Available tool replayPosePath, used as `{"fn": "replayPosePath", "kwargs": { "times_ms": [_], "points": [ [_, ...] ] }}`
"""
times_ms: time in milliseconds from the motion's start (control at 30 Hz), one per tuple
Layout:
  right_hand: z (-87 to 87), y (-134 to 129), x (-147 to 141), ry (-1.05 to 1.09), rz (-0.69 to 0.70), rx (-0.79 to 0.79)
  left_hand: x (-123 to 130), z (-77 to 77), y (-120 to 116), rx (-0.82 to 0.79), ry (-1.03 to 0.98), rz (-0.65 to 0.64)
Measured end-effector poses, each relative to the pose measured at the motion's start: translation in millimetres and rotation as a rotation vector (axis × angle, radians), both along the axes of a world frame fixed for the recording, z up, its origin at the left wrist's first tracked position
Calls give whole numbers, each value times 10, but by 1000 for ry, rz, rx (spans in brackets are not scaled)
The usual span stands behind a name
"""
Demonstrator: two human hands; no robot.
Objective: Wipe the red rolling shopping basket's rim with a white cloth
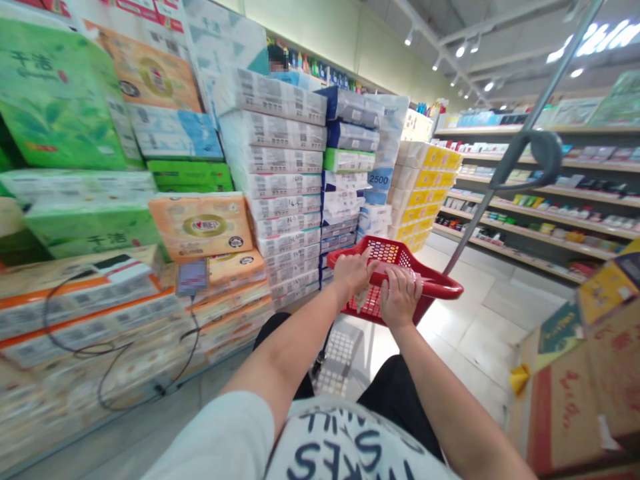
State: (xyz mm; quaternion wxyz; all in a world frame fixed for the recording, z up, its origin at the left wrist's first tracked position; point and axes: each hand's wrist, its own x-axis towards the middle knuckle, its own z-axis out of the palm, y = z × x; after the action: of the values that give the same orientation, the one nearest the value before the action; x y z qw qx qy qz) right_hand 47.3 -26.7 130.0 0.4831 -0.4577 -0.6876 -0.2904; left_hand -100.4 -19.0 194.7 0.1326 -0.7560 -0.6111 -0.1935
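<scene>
A red plastic shopping cart [443,285] with a perforated basket stands right in front of me. My left hand [351,272] grips the left part of its handle, fingers closed over the bar. On the same bar, just to the right, my right hand [401,292] is wrapped around it, with the fingers on top. A pinkish strip shows along the bar beside the right fingers. Something pale and small hangs below the left hand, too blurred to name. A metal pole [473,223] with a grey hook-shaped grip [530,160] rises from the cart's right side.
Tall stacks of wrapped tissue packs [285,160] line the left side. A small screen device [192,277] with a dark cable hangs there. Cardboard boxes [565,413] stand close on the right. Goods fill the shelves [545,177] behind; tiled floor [480,327] lies between.
</scene>
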Motion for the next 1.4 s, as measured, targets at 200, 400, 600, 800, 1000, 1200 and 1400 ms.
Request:
{"fn": "replayPosePath", "kwargs": {
  "times_ms": [200, 400, 600, 800, 1000, 1200, 1400],
  "points": [
    [6, -37, -38, -2, 15, -51, -97, -9, -67, 51, 64, -80],
    [23, -22, -22, -1, 27, -39, -100, -142, -123, 169, 40, -109],
    [33, -70, -9, 9, 29, -47, -6, 50, 33, -42, -16, 6],
    [36, -71, -23, 14, 31, -57, -176, -170, -166, 193, 92, -199],
    [10, -111, -67, 27, 47, -42, -48, 72, -47, -79, -5, 44],
    [19, -141, -59, 19, 46, -73, -124, -15, -206, 113, 73, -89],
    [30, -160, -45, -5, 22, -62, -33, 49, -105, -90, -27, 67]
  ]
}}
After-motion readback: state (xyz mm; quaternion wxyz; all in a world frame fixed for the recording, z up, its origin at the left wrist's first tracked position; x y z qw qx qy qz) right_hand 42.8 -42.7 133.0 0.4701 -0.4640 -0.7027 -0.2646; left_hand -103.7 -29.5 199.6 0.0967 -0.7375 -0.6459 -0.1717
